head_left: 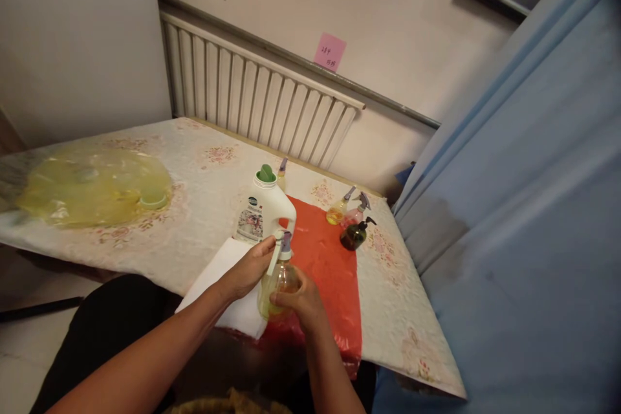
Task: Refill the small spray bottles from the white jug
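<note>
A clear yellowish spray bottle [284, 278] with a purple and white spray head [286, 244] is held at the table's front edge. My right hand [303, 297] is wrapped round its body, thumb across the front. My left hand [255, 265] is closed at the spray head, fingertips at a long pale piece [275, 255]; whether this piece belongs to the head I cannot tell. Just behind stands a white jug [268, 204] with a handle and a green piece [266, 173] in its mouth. White paper [213, 278] and a red sheet [323, 259] lie under the hands.
On the right are a yellow spray bottle [337, 212], a pink spray bottle [353, 215] and a dark pump bottle [353, 237]. Another purple-topped bottle [282, 174] stands behind the jug. A yellow plastic bag [92, 184] lies left, with a green cap [153, 198]. A blue curtain [499, 220] borders the right.
</note>
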`<state>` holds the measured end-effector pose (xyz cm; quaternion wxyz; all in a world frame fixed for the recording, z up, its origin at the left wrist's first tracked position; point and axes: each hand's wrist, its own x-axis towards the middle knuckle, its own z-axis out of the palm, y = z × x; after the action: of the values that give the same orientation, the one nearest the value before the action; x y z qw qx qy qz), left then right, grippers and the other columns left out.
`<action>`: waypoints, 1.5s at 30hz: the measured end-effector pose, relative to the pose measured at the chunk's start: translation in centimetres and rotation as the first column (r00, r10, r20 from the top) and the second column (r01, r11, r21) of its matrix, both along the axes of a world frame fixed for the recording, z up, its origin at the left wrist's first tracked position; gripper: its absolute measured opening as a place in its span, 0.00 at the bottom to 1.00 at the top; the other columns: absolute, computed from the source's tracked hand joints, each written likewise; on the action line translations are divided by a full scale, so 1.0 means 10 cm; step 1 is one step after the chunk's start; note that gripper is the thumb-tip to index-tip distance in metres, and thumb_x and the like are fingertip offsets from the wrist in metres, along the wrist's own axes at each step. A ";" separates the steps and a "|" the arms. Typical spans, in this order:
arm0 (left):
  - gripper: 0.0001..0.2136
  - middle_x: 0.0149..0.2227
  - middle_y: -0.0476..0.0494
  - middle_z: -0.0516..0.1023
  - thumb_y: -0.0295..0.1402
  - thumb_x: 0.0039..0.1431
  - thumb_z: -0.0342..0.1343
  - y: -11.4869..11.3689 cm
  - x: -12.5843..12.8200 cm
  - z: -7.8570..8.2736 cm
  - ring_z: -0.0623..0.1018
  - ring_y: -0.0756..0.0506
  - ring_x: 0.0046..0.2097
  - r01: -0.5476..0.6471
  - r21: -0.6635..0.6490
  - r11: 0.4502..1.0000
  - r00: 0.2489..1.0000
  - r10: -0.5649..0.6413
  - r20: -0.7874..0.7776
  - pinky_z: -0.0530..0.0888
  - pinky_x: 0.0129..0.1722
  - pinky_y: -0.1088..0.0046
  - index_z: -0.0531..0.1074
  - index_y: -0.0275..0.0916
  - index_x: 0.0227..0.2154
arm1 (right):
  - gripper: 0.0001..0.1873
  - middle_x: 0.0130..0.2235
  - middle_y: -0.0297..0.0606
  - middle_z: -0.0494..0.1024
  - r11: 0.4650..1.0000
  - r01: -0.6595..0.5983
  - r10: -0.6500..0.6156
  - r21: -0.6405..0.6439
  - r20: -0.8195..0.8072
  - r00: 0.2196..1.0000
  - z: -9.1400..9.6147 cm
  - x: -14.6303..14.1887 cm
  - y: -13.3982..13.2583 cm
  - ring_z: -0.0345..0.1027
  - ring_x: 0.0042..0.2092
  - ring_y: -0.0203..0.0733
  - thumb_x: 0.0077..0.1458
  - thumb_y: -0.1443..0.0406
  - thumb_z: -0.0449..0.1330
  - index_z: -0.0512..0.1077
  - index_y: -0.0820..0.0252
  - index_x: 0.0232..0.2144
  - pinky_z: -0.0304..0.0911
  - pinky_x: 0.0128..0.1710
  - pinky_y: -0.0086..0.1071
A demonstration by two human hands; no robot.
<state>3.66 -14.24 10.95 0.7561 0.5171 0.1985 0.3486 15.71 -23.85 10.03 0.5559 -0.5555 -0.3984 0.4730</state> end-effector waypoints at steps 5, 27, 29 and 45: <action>0.19 0.32 0.47 0.76 0.47 0.53 0.65 0.01 -0.04 0.06 0.72 0.50 0.30 0.096 0.012 0.995 0.995 -0.096 -0.016 0.68 0.30 0.75 0.74 0.37 0.39 | 0.27 0.32 0.32 0.78 0.994 -0.108 0.108 0.011 -0.209 0.972 0.06 -0.03 -0.08 0.72 0.33 0.40 0.26 0.59 0.74 0.75 0.58 0.35 0.67 0.38 0.33; 0.23 0.41 0.43 0.79 0.44 0.45 0.69 -0.03 0.06 -0.01 0.77 0.41 0.46 0.095 -0.083 0.992 0.995 -0.092 0.031 0.70 0.49 0.66 0.76 0.37 0.43 | 0.26 0.32 0.32 0.80 0.987 -0.122 0.154 0.107 -0.381 0.912 0.06 0.00 -0.14 0.70 0.33 0.37 0.27 0.68 0.75 0.78 0.60 0.36 0.63 0.35 0.28; 0.24 0.42 0.43 0.80 0.43 0.43 0.71 -0.02 0.05 0.00 0.76 0.40 0.48 0.112 -0.128 0.985 0.993 -0.109 0.033 0.70 0.50 0.65 0.76 0.37 0.42 | 0.27 0.33 0.33 0.80 0.985 -0.127 0.162 0.113 -0.385 0.909 0.05 0.00 -0.13 0.70 0.33 0.37 0.27 0.68 0.75 0.78 0.60 0.37 0.63 0.35 0.28; 0.18 0.39 0.40 0.81 0.40 0.53 0.67 0.00 0.05 -0.05 0.79 0.46 0.36 0.165 -0.153 0.974 0.979 -0.143 0.147 0.72 0.38 0.72 0.74 0.36 0.43 | 0.25 0.32 0.33 0.79 0.991 -0.096 0.125 0.091 -0.403 0.907 0.00 0.00 -0.09 0.70 0.33 0.38 0.28 0.68 0.75 0.78 0.60 0.35 0.63 0.35 0.29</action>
<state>4.14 -14.23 10.46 0.8327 0.4419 0.1341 0.3057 15.70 -24.75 10.04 0.6180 -0.4015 -0.3205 0.5950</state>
